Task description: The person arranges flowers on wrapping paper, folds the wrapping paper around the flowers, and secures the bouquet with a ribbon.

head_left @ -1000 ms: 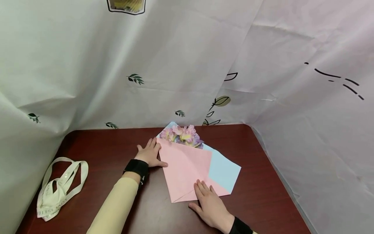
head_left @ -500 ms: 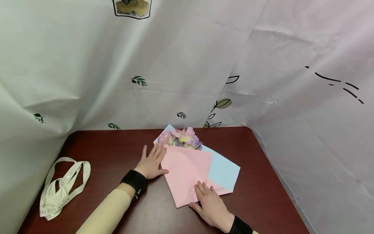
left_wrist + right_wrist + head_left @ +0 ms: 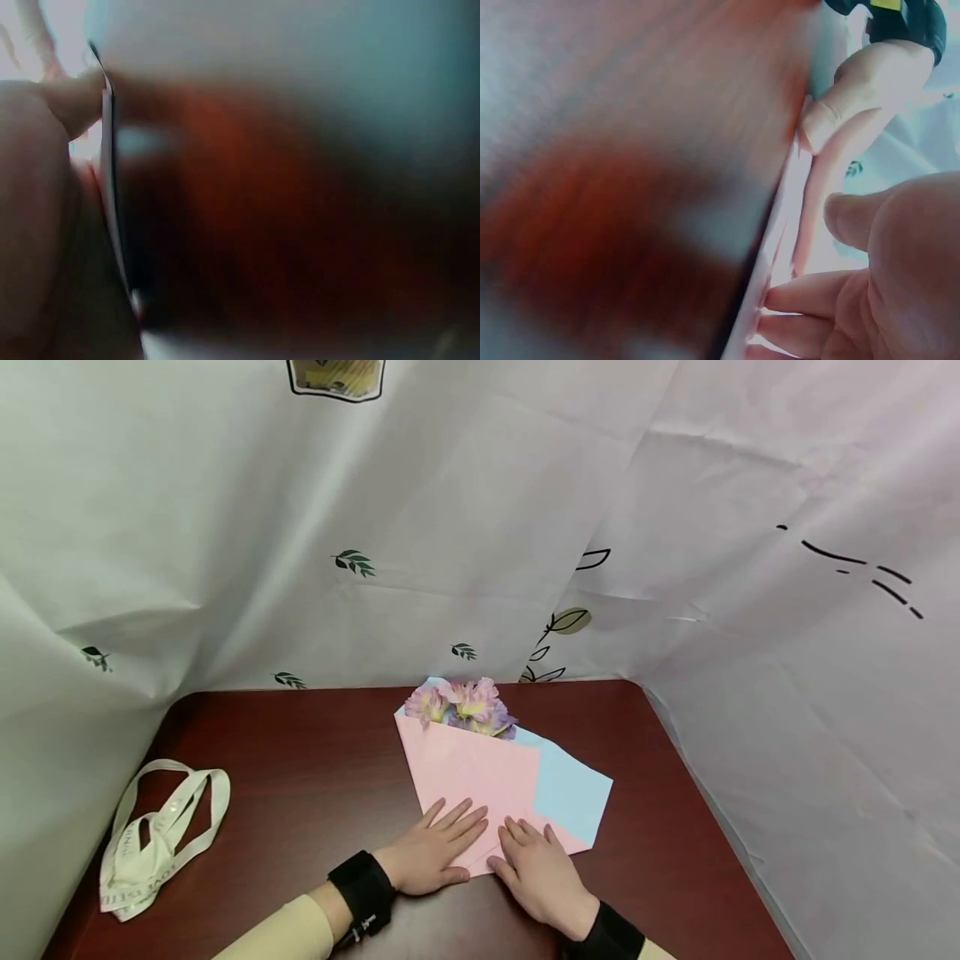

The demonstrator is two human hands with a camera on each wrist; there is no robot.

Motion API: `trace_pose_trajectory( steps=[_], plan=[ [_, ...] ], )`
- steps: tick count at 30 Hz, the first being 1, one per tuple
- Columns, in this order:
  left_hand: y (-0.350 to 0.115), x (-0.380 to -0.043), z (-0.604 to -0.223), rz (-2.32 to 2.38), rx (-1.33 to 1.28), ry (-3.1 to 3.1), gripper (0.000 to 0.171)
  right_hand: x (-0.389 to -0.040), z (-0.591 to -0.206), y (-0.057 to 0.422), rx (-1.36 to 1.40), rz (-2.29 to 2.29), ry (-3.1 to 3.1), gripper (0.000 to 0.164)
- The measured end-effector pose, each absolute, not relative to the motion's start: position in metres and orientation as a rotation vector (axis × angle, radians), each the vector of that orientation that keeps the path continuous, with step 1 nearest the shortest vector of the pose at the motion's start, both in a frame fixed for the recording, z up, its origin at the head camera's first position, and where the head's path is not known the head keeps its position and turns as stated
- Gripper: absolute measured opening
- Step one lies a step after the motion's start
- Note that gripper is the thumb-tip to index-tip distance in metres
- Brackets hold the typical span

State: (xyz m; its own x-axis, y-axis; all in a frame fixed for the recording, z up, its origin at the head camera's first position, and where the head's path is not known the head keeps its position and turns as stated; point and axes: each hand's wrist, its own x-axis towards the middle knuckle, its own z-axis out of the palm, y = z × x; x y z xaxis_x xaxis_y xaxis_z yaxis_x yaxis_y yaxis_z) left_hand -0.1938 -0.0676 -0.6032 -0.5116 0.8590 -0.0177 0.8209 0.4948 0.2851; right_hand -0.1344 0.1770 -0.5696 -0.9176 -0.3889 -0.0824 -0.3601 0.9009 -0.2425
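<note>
A folded sheet of paper, with a pink side [image 3: 468,768] and a light blue side [image 3: 573,789], lies on the table around a bunch of pink and purple flowers [image 3: 468,703]. The blossoms stick out at the top edge of the fold. My left hand [image 3: 427,853], fingers spread, rests flat on the lower left of the pink flap. Beside it, my right hand [image 3: 542,875] presses on the lower edge with its fingers extended. In the right wrist view the right fingers [image 3: 802,292] touch the paper's edge. The flower stems are hidden inside the wrap.
A crumpled white ribbon with printed letters [image 3: 161,843] lies on the left side of the dark red-brown table [image 3: 300,752]. Behind the table's far edge hangs a pale curtain [image 3: 420,527] with leaf prints.
My left hand has moved from the upper left edge of the paper down to its lower part. The paper turned slightly and back. My right hand has stayed nearly in place.
</note>
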Motion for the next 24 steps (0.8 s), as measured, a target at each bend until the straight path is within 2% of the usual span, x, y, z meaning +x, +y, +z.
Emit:
trace_pose_trajectory(
  steps=[6, 14, 20, 24],
  plan=[
    [-0.065, -0.194, -0.61, 0.365, 1.43, 2.565, 0.075, -0.143, -0.575, 0.189, -0.617, -0.412, 2.843, 0.063],
    [-0.066, -0.19, -0.602, 0.33, 1.411, 2.546, 0.074, -0.149, -0.588, 0.223, -0.679, -0.297, 2.855, 0.06],
    [-0.07, -0.195, -0.611, 0.348, 1.414, 2.474, 0.08, -0.154, -0.586, 0.228, -0.654, -0.275, 2.821, 0.061],
    [-0.067, -0.194, -0.597, 0.228, 1.387, 2.462, 0.082, -0.154, -0.59, 0.23, -0.628, -0.241, 2.835, 0.061]
  ],
)
